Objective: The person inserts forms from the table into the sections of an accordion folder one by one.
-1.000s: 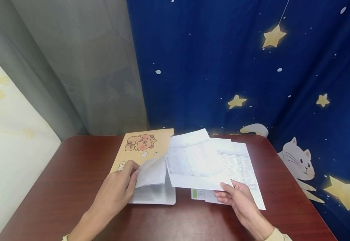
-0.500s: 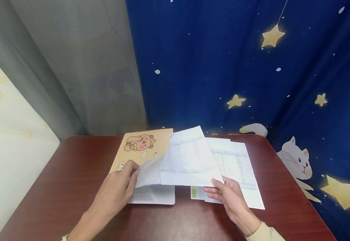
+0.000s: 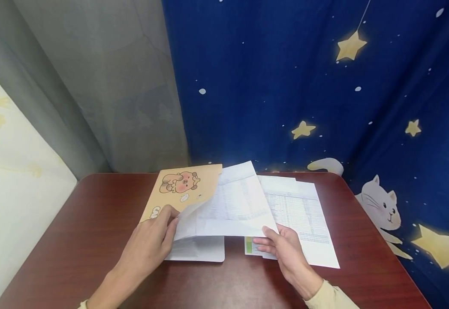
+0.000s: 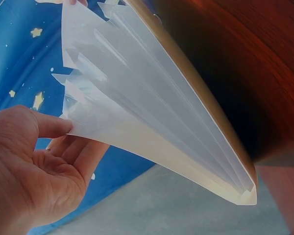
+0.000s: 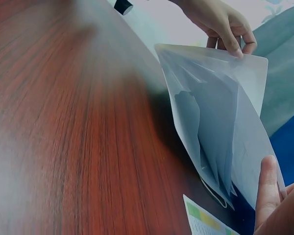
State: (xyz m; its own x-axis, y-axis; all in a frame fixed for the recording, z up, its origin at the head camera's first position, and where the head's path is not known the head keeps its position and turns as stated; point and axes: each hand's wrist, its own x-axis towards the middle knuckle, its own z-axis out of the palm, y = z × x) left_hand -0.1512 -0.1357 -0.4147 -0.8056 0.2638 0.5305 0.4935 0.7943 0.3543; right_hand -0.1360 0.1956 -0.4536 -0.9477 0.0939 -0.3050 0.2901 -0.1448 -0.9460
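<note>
An orange folder [image 3: 185, 189] with a cartoon bear lies on the red-brown table [image 3: 93, 223]. My left hand [image 3: 168, 223] pinches the near corner of its front cover and holds it lifted, so the pockets gape open [image 5: 220, 127]. In the left wrist view my left hand [image 4: 63, 142] holds the edge of that cover [image 4: 152, 122]. My right hand [image 3: 270, 240] grips a printed sheet [image 3: 236, 206] by its near right corner. The sheet's left part lies over the folder's opening. My right thumb [image 5: 267, 191] shows beside the folder.
A loose pile of printed pages [image 3: 301, 214] lies on the table to the right of the folder, under my right hand; one page has a green strip [image 5: 206, 220]. A blue star-and-cat curtain [image 3: 324, 86] hangs close behind the table. A grey curtain [image 3: 93, 86] hangs at the left.
My right hand has carried the printed sheet leftward, so it now overlaps the folder's opening more. My left hand has kept the cover lifted in the same place.
</note>
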